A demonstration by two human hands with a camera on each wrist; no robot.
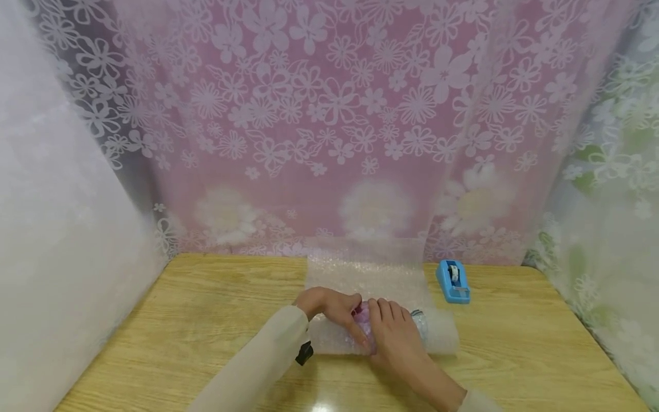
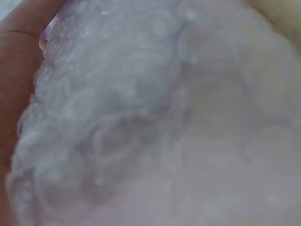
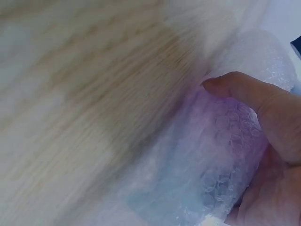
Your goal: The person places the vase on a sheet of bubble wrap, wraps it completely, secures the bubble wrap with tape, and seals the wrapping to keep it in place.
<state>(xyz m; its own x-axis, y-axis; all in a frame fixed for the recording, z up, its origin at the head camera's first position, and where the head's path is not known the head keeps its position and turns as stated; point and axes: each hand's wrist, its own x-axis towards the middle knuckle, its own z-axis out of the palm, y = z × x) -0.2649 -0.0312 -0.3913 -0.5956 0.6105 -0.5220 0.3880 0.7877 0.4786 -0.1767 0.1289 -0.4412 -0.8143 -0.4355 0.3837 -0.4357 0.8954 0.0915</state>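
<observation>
Clear bubble wrap (image 1: 368, 269) is partly rolled round a pinkish item (image 1: 364, 316) mid-way across the wood-grain table (image 1: 231, 303) — left hand (image 1: 334, 309) and right hand (image 1: 395, 335) both clamp their fingers round it. Wrapping seems in hand; the next move likely calls for even rolling towards the far side, where the floral curtain (image 1: 329, 143) might hinder — the blue tape dispenser (image 1: 454, 281) stands clear, right.

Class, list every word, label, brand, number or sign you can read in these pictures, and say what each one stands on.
Readable text: none in any view.
Blue tape dispenser: no lettering can be made out; anything printed there is too small to read.
Bubble-wrapped bundle: blurred by the wrap; no text can be read.
Pink curtain: flower patterns, no legible words.
</observation>
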